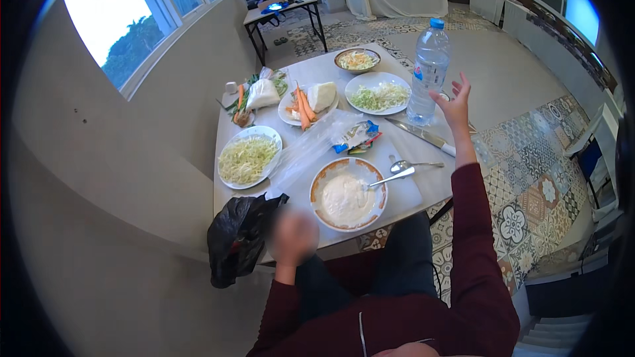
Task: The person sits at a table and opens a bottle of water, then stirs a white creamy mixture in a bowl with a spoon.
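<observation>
My right hand (454,101) is raised with fingers apart, just right of a large clear plastic water bottle (429,74) with a blue cap; it holds nothing that shows. My left hand (293,235) is blurred at the near table edge, beside a black plastic bag (238,240); whether it holds anything cannot be told. Between the hands, a patterned bowl (319,171) holds a pale thick batter (347,201) with a metal spoon (394,177) leaning in it. Another spoon (404,166) lies just behind. A large knife (421,135) lies near the bottle.
Plates of shredded cabbage (248,160) (379,96) stand left and far right. Another plate (285,114) bears carrots (302,104) and a cabbage piece (321,96). Farther off are a bowl of shredded vegetables (357,60) and a bag of white powder (263,94). Clear plastic (312,144) and packets (357,136) lie mid-table.
</observation>
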{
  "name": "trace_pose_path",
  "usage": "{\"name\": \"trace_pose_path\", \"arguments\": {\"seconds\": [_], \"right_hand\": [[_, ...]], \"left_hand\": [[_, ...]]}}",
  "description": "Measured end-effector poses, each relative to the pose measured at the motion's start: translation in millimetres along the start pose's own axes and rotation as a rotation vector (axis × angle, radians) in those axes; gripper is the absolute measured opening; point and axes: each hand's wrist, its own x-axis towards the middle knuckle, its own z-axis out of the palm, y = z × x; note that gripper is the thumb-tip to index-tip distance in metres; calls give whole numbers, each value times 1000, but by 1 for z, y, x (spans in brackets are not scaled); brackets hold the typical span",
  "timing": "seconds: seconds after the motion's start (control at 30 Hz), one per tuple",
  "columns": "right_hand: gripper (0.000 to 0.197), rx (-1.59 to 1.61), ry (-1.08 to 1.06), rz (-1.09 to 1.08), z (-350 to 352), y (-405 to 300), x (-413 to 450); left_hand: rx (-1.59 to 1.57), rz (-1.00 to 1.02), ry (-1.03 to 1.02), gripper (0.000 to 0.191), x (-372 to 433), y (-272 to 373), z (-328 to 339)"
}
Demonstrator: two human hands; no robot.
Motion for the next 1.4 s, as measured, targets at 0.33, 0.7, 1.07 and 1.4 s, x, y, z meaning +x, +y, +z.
{"name": "trace_pose_path", "arguments": {"seconds": [0.33, 0.7, 1.07, 1.4], "right_hand": [[99, 88, 23, -122, 48, 32, 51], [77, 574, -7, -332, -92, -71, -24], [105, 876, -577, -110, -191, -116, -233], [109, 1205, -776, 53, -169, -128, -274]], "left_hand": [[-9, -20, -21, 13, 2, 5, -3], [-81, 19, 57, 8, 0, 1, -3], [-648, 208, 39, 18, 34, 140, -33], [-1237, 683, -596, 56, 59, 254, -61]]}}
